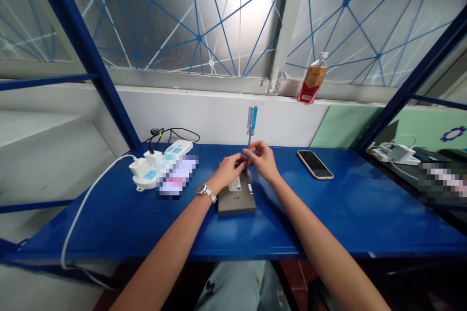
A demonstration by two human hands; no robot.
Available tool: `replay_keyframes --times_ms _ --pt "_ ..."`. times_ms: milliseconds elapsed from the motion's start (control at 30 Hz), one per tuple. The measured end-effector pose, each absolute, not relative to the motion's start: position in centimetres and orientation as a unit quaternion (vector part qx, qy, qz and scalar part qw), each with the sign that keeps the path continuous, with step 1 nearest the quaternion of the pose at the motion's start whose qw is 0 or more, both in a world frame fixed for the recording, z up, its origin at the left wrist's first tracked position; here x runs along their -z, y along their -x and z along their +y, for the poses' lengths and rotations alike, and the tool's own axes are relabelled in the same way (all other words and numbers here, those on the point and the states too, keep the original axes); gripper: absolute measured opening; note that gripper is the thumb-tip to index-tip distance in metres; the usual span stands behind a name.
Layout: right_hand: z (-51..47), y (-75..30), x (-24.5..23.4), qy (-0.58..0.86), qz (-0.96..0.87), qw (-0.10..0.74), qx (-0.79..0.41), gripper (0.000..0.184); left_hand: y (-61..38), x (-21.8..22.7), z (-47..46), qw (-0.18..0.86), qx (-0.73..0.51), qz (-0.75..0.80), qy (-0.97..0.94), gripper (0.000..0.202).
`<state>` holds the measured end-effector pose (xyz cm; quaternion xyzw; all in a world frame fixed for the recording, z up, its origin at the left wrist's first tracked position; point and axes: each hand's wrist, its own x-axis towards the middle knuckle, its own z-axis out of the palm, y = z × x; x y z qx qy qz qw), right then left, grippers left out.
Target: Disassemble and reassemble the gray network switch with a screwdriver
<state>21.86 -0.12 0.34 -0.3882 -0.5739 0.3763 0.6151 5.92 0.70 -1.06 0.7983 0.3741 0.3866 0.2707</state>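
A flat grey device lies on the blue table in front of me. A screwdriver with a clear blue handle stands upright over its far end. My right hand pinches the screwdriver's metal shaft low down. My left hand rests on the far end of the device, fingers curled beside the shaft's tip. A watch sits on my left wrist.
A white power strip with plugs and cables lies at the left. A phone lies face up to the right. A drink bottle stands on the window ledge. More gear sits on the neighbouring table at the far right.
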Motion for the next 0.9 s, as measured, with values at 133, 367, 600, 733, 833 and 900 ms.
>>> replay_keyframes --times_ms 133,367,600,733,833,900 --pt "-0.1 -22.0 -0.4 0.382 -0.59 0.599 -0.385 0.035 -5.9 1.1 0.7 0.274 -0.386 0.373 -0.798 0.014" --pt "0.0 -21.8 -0.3 0.372 -0.604 0.589 -0.387 0.038 -5.9 1.2 0.8 0.274 -0.389 0.366 -0.8 0.014" --pt "0.0 -22.4 -0.1 0.404 -0.635 0.581 -0.308 0.032 -6.0 1.3 0.9 0.26 -0.388 0.379 -0.799 0.013" --pt "0.0 -22.8 -0.1 0.404 -0.662 0.564 -0.283 0.033 -6.0 1.5 1.0 0.264 -0.395 0.377 -0.795 0.013" --pt "0.0 -23.0 -0.2 0.406 -0.642 0.594 -0.265 0.032 -5.7 1.3 0.9 0.258 -0.406 0.38 -0.79 0.016" --pt "0.0 -23.1 -0.3 0.407 -0.611 0.626 -0.261 0.031 -5.3 1.0 1.0 0.25 -0.411 0.383 -0.789 0.018"
